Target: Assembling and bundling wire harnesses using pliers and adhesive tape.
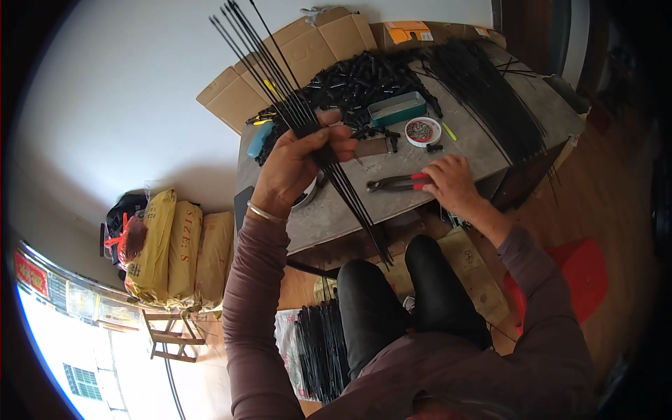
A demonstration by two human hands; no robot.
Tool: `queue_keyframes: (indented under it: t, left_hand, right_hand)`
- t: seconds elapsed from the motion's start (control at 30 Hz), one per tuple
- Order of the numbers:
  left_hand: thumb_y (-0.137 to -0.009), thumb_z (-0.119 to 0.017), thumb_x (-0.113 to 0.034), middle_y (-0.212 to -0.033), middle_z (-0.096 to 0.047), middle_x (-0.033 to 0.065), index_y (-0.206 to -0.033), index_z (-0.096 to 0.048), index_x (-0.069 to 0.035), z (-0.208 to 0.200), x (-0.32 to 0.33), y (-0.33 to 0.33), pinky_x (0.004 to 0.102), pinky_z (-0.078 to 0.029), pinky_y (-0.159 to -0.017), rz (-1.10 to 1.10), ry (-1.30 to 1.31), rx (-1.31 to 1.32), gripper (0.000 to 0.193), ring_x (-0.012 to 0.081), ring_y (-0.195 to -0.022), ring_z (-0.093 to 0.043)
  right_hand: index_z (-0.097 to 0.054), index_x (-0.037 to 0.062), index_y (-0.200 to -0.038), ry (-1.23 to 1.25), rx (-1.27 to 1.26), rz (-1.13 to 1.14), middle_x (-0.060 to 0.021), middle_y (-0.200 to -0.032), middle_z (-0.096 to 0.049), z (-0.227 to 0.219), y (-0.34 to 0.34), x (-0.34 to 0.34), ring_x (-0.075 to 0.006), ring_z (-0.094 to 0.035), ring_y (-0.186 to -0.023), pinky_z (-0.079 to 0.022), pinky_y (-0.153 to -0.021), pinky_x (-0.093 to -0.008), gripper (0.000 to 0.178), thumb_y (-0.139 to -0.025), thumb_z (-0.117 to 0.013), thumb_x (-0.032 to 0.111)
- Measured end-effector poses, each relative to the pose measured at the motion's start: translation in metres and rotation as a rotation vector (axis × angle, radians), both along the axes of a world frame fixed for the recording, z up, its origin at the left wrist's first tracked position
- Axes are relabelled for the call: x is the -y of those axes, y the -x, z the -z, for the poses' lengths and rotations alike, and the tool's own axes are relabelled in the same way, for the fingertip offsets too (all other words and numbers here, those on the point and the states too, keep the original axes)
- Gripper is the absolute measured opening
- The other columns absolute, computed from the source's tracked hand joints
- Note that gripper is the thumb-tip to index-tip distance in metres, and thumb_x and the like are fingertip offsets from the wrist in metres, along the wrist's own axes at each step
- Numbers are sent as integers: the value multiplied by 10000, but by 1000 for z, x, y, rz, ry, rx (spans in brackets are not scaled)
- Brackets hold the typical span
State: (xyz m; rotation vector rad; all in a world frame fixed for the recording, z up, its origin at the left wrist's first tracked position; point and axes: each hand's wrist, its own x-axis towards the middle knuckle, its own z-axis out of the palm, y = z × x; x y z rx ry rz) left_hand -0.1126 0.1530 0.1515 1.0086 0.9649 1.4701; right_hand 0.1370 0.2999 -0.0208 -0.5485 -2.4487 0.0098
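Note:
My left hand [297, 154], a bangle at its wrist, is closed around a bundle of long thin black rods [308, 126]. The bundle is raised over the near left of the table, slanting from upper left down toward my knees; its upper ends fan apart. My right hand [451, 183] grips the red handles of a pair of pincers [388, 184], whose dark metal jaws point left just above or on the tabletop. Beyond it stands a round white tub [423, 143] of small metal pieces, with a yellow-green stick [449, 131] beside it.
Black plastic fittings [350, 80] heap against cardboard [308, 52] at the back of the grey table [462, 126]. A green box [397, 109] sits before them. More black rods [490, 98] lie at right. Sacks [183, 245], a red stool [574, 280] and standing rods [322, 350] surround me.

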Motion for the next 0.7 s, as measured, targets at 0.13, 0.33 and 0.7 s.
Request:
queue_keyframes:
  t: [0.13, 0.33, 0.7]
  left_hand:
    - [-954, -462, -48, -1078, -645, 181, -1261, -494, 42, -3, 22, -14, 410, -518, -885, 68, 17, -15, 322, 308, -976, -651]
    - [-909, -515, -118, -932, -656, 231, -1119, -522, 48, -5, 50, -38, 436, -509, -839, 180, 33, -78, 267, 360, -911, -655]
    - [-916, -516, -27, -957, -661, 237, -1108, -571, 77, 74, 60, -13, 421, -514, -863, 100, -67, 76, 226, 338, -932, -658]
  right_hand:
    - [-554, 74, -1177, 64, -41, 43, -91, -1146, -560, -24, 2, -10, -279, -504, -1090, -352, -948, -428, 515, -726, -756, 217]
    - [-532, 33, -1252, 853, -289, -800, -157, -1168, -590, -106, 94, 49, -315, -546, -1142, -413, -991, -385, 532, -763, -715, 132]
    - [-605, 78, -1046, 29, -244, -749, -60, -883, -654, -95, 200, -21, -300, -621, -890, -466, -790, -398, 353, -708, -703, 112]
